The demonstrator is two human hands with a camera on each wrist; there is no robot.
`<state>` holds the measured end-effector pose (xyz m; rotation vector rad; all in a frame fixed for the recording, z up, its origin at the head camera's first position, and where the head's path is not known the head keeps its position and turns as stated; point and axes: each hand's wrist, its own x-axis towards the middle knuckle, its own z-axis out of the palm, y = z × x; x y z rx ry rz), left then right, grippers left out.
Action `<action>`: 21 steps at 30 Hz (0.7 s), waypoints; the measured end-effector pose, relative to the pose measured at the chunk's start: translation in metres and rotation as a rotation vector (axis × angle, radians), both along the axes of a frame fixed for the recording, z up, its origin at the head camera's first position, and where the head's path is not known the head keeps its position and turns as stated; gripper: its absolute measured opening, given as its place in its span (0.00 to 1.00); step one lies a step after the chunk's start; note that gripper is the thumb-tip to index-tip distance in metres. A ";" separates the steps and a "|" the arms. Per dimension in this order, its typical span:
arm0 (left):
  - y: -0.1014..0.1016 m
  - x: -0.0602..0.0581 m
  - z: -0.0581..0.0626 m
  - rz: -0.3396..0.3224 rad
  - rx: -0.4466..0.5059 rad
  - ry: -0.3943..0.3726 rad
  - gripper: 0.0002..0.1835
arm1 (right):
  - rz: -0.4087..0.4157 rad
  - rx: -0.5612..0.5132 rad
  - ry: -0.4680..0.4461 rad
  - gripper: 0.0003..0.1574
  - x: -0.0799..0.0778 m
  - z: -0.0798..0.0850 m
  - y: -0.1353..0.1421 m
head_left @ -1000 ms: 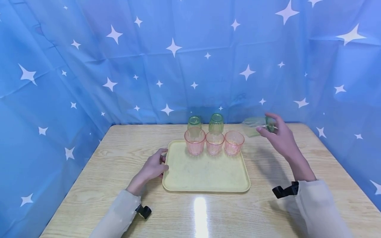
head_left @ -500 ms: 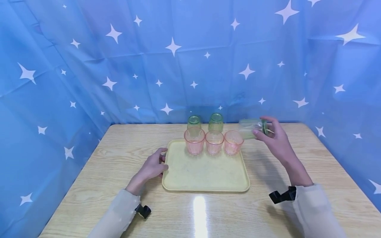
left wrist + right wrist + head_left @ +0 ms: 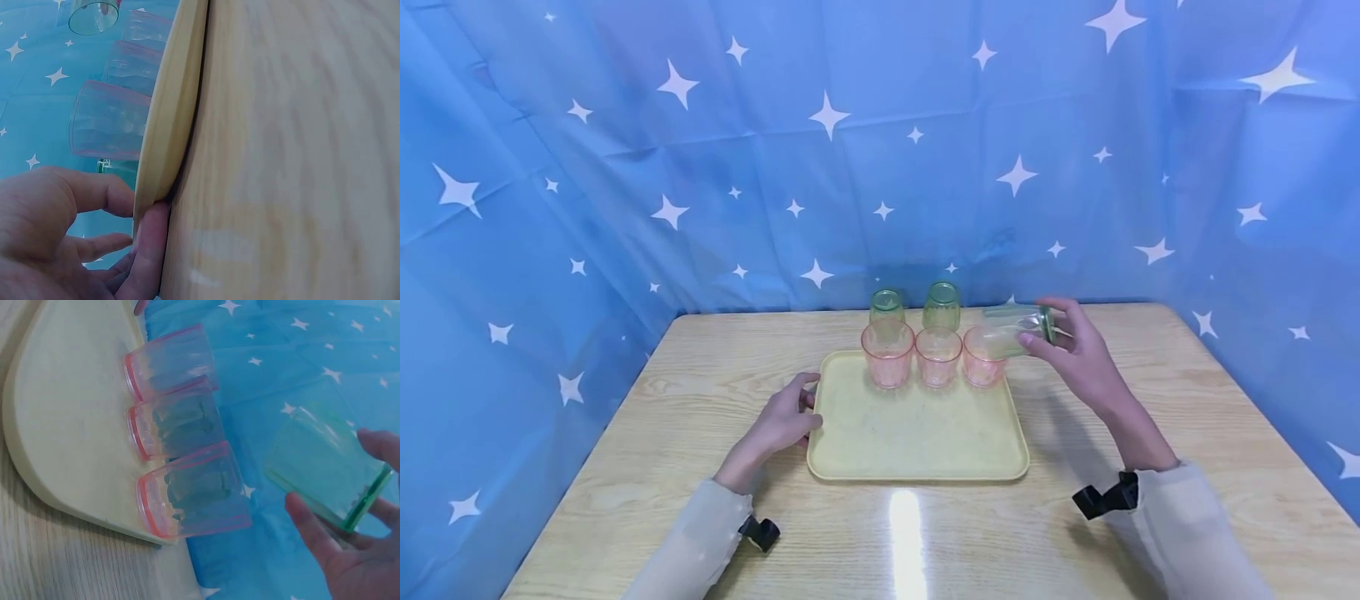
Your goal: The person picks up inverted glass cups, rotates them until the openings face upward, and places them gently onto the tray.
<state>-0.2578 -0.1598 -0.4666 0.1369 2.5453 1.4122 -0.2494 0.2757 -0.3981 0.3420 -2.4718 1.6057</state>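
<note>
My left hand (image 3: 778, 421) grips the left rim of a pale yellow tray (image 3: 917, 442); in the left wrist view its fingers pinch the tray's edge (image 3: 169, 125). In my right hand (image 3: 1084, 358) is a clear green cup (image 3: 1011, 321), held near its thick base and tipped on its side with the mouth toward the left. It is in the air, overlapping the rightmost pink cup (image 3: 983, 367) in the head view. Two more pink cups, a middle one (image 3: 938, 362) and a left one (image 3: 889, 362), stand mouth up in a row along the tray's far side.
Behind the tray, two green cups stand mouth down on the wooden table (image 3: 700, 350), one on the left (image 3: 886, 305) and one on the right (image 3: 942, 307). A blue star-patterned curtain (image 3: 850, 183) hangs along the table's back and sides.
My right hand has moved left with the green cup, from right of the tray to over its far right corner. The left hand stays on the tray's rim.
</note>
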 end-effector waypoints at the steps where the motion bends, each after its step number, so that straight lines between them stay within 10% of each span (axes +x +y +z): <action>1: 0.000 0.000 0.000 0.000 -0.001 -0.001 0.42 | 0.002 0.001 0.002 0.38 0.000 0.000 -0.001; 21: 0.000 0.000 -0.001 -0.001 -0.041 0.015 0.41 | 0.089 -0.132 -0.024 0.33 0.003 0.001 -0.018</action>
